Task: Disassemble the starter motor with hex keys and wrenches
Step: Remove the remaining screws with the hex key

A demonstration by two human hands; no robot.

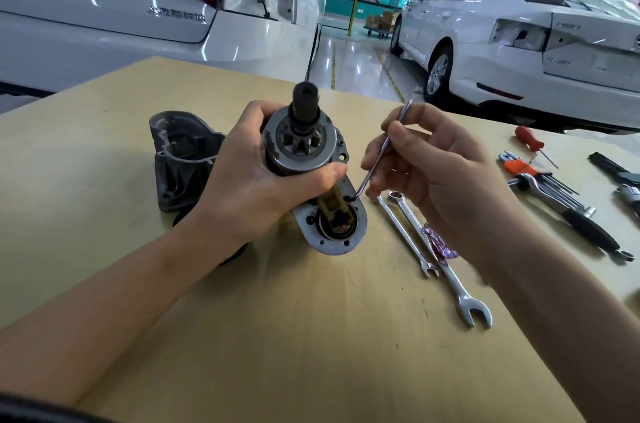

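Note:
The starter motor [301,145] stands upright on the wooden table [311,336], its pinion gear and dark shaft pointing up. My left hand [249,180] grips its round body from the left, thumb across the front. My right hand [433,166] pinches a thin metal pick [381,145], whose tip touches the flat plate beside the yellow fork lever [330,206]. The removed grey nose housing [183,159] lies on the table to the left, behind my left hand.
Two combination wrenches [433,249] lie right of the motor. Farther right sit a hex key set [533,173], a red screwdriver [530,140], a ratchet with a black grip [571,218] and another dark tool [620,177]. White cars stand beyond the table.

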